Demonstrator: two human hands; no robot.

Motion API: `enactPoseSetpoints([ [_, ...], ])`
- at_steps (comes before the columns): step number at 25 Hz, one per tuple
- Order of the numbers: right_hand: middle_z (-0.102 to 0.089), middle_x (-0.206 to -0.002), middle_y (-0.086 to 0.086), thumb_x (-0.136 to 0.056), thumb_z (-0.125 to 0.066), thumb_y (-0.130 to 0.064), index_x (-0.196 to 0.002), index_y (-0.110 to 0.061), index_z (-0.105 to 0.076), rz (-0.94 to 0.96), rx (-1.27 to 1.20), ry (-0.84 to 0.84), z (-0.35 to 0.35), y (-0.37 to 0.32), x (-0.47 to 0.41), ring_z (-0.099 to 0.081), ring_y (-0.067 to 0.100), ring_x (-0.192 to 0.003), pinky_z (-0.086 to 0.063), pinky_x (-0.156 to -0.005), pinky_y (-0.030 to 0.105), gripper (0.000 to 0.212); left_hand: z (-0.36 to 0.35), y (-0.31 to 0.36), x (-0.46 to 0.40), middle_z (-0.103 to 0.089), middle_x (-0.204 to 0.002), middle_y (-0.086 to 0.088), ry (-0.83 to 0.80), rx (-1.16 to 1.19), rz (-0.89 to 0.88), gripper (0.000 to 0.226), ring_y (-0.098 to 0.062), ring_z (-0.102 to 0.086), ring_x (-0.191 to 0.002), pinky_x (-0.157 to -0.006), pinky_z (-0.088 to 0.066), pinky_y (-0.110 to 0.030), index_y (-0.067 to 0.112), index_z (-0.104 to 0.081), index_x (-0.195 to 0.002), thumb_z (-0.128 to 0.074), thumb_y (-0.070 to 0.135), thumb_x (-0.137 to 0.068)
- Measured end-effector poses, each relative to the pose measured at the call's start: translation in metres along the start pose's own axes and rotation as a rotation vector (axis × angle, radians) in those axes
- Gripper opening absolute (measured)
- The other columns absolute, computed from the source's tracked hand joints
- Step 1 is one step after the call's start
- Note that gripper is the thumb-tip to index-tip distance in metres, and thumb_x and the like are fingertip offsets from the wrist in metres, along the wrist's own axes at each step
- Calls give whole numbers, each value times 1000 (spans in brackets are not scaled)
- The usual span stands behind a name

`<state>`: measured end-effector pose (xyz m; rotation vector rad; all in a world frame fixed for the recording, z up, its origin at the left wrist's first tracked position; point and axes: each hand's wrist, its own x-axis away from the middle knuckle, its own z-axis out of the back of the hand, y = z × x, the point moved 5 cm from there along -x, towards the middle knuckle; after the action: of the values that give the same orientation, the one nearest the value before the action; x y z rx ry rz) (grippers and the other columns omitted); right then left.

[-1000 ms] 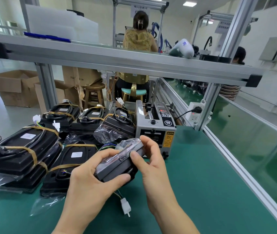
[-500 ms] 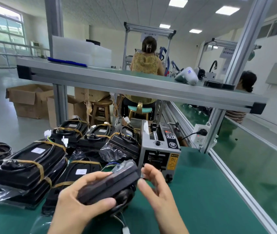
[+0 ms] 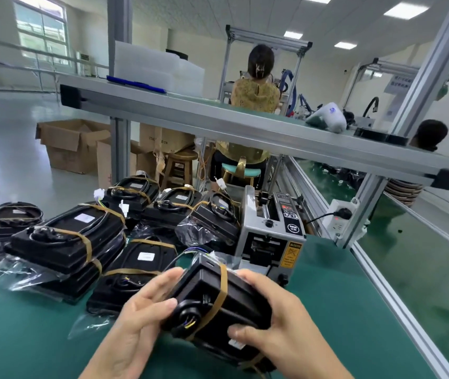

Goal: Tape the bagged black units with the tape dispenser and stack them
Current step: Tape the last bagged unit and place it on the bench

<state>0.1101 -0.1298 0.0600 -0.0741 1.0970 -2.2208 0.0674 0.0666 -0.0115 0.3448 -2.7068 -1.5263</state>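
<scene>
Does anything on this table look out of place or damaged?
Nothing looks damaged. The taped black units lie in loose, uneven stacks with bag ends sticking out, and one bagged unit leans tilted against the tape dispenser.

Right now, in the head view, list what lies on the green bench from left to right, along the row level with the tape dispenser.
Taped stack of two black units → flat taped unit with a white label → bagged unit leaning by the dispenser → tape dispenser → white power socket.
</scene>
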Motion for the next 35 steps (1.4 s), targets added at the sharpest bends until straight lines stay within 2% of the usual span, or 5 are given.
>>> enactPoseSetpoints([
  [5, -50, -117, -29, -71, -70, -43, -128, -47, -40, 100, 541, -25, -8, 3, -10, -40, -10, -111, -18, -99, 15, 64, -7, 28, 10, -59, -131, 11, -93, -540, -234, 78, -4, -48, -126, -105, -36, -27, 40, -59, -124, -85, 34, -50],
  [21, -44, -120, -38, -68, -58, -25, -123, -51, -45, 100, 284, -163, -26, 14, -16, -28, -16, -127, 19, -113, 26, 62, 0, 9, 14, -71, -110, 8, -51, -625, -298, 60, -8, -65, -104, -91, -46, -13, 38, -65, -109, -88, 33, -54],
  [26, -70, -100, -23, -82, -69, -17, -96, -35, -70, -242, -269, 270, 11, 48, -20, -61, -5, -100, -42, -86, 7, 22, 8, 2, 21, -70, -112, 9, 38, -668, -396, 63, -8, -65, -106, -96, -44, -16, 37, -64, -113, -88, 28, -55],
  [30, -60, -66, -4, -89, -64, -18, -80, -12, -72, -571, -429, 599, 20, 87, -45, -49, 13, -64, -40, -61, 20, 14, 8, 0, 20, -71, -111, 8, 45, -651, -384, 63, -9, -66, -102, -86, -47, -9, 36, -64, -113, -90, 27, -56],
  [35, -65, -78, -3, -89, -66, -14, -78, -18, -69, -730, -519, 807, 19, 106, -74, -60, 21, -82, -45, -76, 31, 12, 8, -1, 20, -70, -111, 10, 33, -657, -382, 65, -8, -66, -101, -93, -44, -12, 37, -63, -114, -81, 46, -52],
])
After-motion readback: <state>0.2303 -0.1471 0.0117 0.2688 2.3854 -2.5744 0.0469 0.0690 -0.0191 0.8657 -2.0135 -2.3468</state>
